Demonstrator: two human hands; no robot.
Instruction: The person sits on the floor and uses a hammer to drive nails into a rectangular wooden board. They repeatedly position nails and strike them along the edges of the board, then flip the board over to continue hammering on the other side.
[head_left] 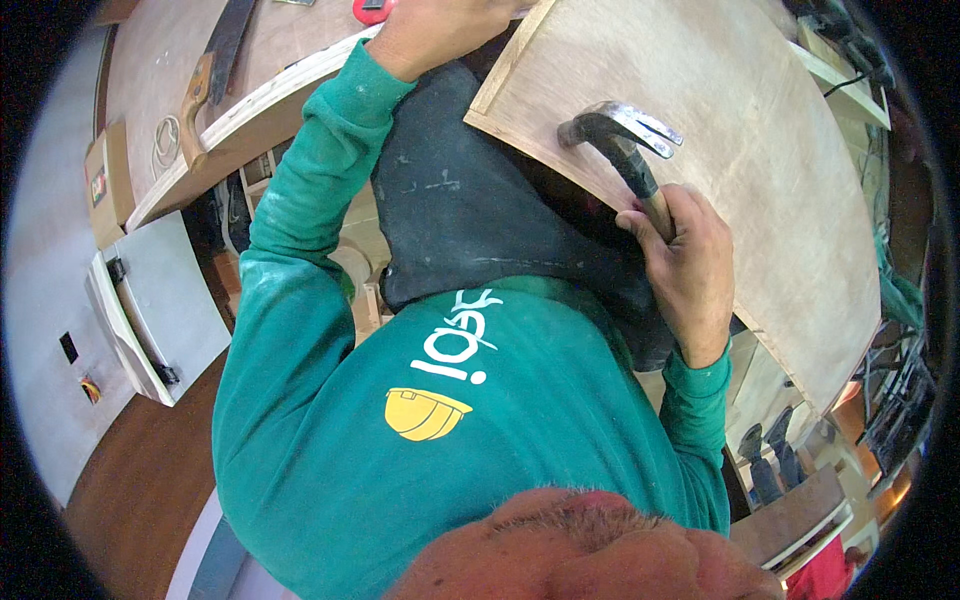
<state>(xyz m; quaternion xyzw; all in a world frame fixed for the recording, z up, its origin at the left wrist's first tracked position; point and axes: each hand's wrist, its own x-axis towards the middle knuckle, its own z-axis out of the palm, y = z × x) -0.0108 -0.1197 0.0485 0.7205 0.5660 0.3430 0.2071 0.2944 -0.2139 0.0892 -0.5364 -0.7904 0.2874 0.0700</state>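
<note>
My right hand (685, 270) is wrapped round the handle of a claw hammer (630, 150), whose metal head is over a light plywood panel (760, 180) with a narrow wooden strip along its edges. My left hand (445, 30) is at the top edge of the view beside the panel's upper left corner; its fingers are mostly cut off, so what they hold cannot be made out. Dark trousers (470, 200) show below the panel's edge, across my lap.
A workbench (150, 60) at upper left bears a handsaw (200, 110), a coiled cord (166, 143) and a red object (368, 10). A pale cabinet door (180, 300) is at left. Dark clutter (900, 400) and a red-clad person (815, 575) are at right.
</note>
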